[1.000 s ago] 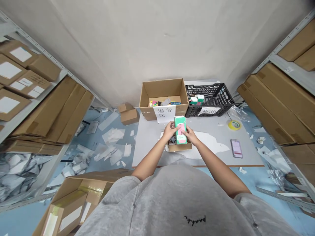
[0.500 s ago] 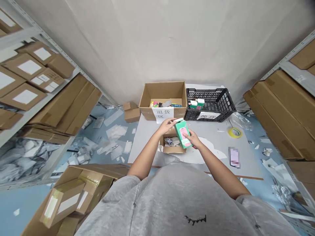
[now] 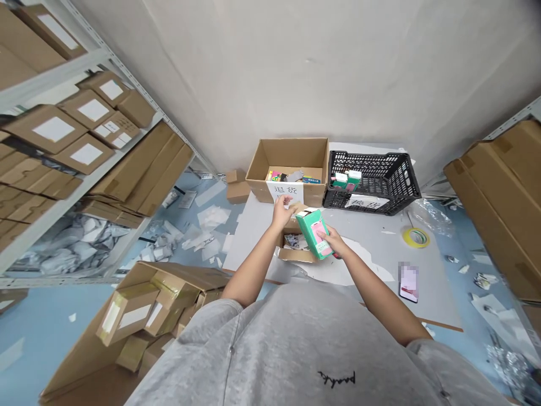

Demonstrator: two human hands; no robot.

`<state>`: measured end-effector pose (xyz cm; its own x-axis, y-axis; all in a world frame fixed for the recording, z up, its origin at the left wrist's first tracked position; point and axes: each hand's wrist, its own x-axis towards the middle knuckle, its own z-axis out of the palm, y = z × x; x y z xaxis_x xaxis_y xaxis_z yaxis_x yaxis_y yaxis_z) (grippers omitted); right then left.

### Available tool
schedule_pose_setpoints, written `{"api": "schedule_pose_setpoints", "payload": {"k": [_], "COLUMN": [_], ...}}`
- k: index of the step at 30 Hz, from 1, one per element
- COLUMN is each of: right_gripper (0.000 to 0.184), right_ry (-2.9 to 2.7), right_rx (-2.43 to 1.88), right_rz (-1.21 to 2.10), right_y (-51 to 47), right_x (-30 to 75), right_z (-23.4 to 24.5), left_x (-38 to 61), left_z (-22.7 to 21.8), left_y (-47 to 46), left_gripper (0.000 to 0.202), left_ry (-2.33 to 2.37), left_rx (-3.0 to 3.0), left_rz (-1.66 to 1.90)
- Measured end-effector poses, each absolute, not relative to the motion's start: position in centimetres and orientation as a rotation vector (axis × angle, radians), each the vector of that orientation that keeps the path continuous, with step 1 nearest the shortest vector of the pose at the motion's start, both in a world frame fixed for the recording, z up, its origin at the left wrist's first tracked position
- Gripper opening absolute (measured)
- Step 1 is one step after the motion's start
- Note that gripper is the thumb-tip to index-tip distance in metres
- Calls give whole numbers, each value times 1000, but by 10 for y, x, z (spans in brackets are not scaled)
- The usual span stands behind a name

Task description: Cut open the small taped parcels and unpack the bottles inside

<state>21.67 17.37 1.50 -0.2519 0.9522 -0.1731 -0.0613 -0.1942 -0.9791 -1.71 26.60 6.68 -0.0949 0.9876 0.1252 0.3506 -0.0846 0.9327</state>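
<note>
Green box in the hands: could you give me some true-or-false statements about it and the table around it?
1. The right hand holds the green box. True.
2. The black crate is empty. False: small green-and-white boxes lie in it.
3. The yellow tape roll sits inside the big cardboard box. False: it lies on the table.
4. The big cardboard box stands beside the black crate. True.
5. A paper sign hangs on the big cardboard box's front. True.
</note>
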Motion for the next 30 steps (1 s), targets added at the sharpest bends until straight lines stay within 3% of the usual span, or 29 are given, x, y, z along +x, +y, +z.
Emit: {"api": "schedule_pose_setpoints", "payload": {"k": [3,7,22,30], "right_gripper": [56,53,63,58], "right_ry": [-1282,-1288,-1354,-1707], "right_rx": [-1129,-1130,-1225,-1326], "right_rz": [1590,1660,1856,1538], "right_y": [176,180,204,213], "right_x": [220,223,235,226], "right_z": [17,19,32,41], "left_x": [-22,-24,-39,-38], "left_z": [75,81,77,63], "left_y": [258,251,247,238], "left_gripper": [9,20,39,52], "left_ry": [1292,909,838,943], "left_rx": [1827,1803,1474,1129], "left_rz": [1109,943,840,706]}}
